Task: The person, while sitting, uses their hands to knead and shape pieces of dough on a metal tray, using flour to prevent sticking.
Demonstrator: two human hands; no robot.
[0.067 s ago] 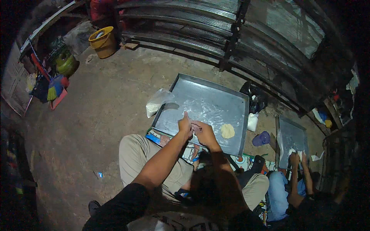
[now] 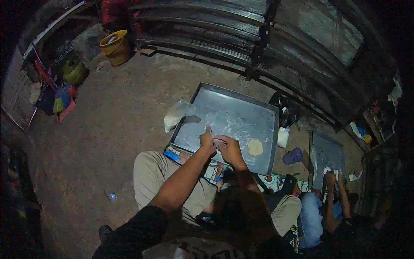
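Note:
My left hand [image 2: 207,140] and my right hand [image 2: 229,150] meet over the near side of a wide metal tray [image 2: 172,137] dusted with white powder. Both are closed, the left thumb pointing away from me and the right fingers curled against the left hand. Whatever is between them is hidden. To the right of my hands, a flat round piece of pale dough [image 2: 255,147] lies on the tray. A clear plastic bag of white powder [image 2: 174,117] rests against the tray's left rim.
Right of the tray are a purple cup [image 2: 293,156], a white bag [image 2: 283,137] and a black plastic bag [image 2: 286,110]. A co-worker's hands [image 2: 335,176] handle something white over a second tray [image 2: 321,149]. A yellow bucket [image 2: 115,48] stands back left, near metal racks [image 2: 202,32].
The picture is dimmer now. My right fingers have shifted slightly against my left hand; the tray and dough stay in place.

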